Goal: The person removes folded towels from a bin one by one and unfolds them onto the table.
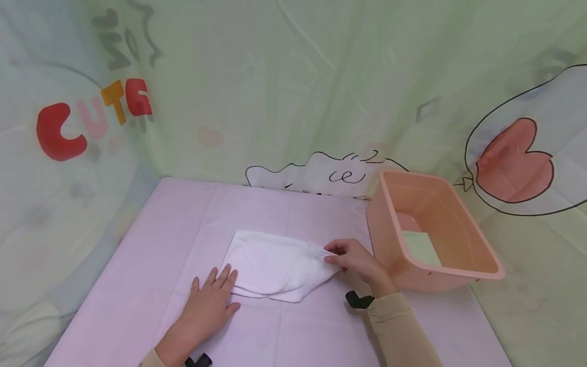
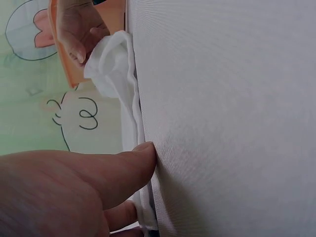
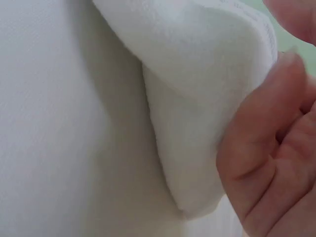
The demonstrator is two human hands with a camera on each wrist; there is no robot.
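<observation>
**Layered white cloth (image 1: 270, 265) pinched at its right end**

Just below the middle of the head view, flat on a pale lilac tabletop (image 1: 179, 219), with layer edges staggered along the near side. At its left edge, a left hand (image 1: 208, 303), palm down, fingers straight and slightly spread, tips resting on the fabric. At its right end, a right hand (image 1: 359, 262), thumb and fingers pinched together on the cloth. In the upper left of the left wrist view, that end raised in a loose, rounded fold.

Right of centre in the head view, just beside the right hand, an open peach bin (image 1: 378, 227), with a flat pale green piece (image 1: 419, 247) on its floor, material hard to tell. By the beige sleeve (image 1: 405, 329) at lower right, a black fitting (image 1: 359, 299). Across the top, a pale green curtain (image 1: 229, 76), with coloured letters (image 1: 61, 132) reading CUTE at upper left and a printed balloon (image 1: 564, 112) with a red heart (image 1: 513, 163) at right.
</observation>
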